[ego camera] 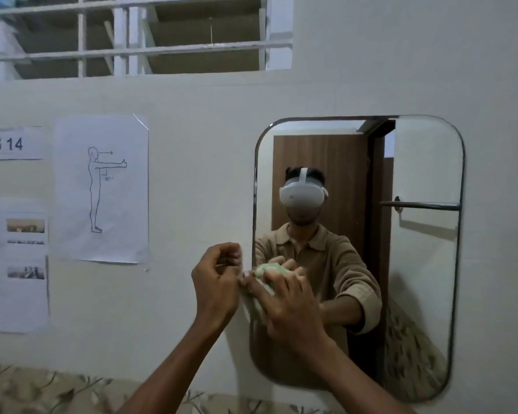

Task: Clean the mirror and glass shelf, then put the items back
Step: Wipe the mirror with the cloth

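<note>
A white wall [207,174] carries a rounded mirror [425,264], four taped paper sheets [102,189], apparently.

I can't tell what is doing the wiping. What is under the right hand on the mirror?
A crumpled pale green cloth under the right hand, at the rounded wall mirror's left edge. Most of it is covered.

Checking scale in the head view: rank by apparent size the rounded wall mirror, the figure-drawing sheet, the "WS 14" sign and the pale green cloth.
1. Rounded wall mirror
2. Figure-drawing sheet
3. "WS 14" sign, cut off by the frame edge
4. Pale green cloth, mostly hidden by hands
</note>
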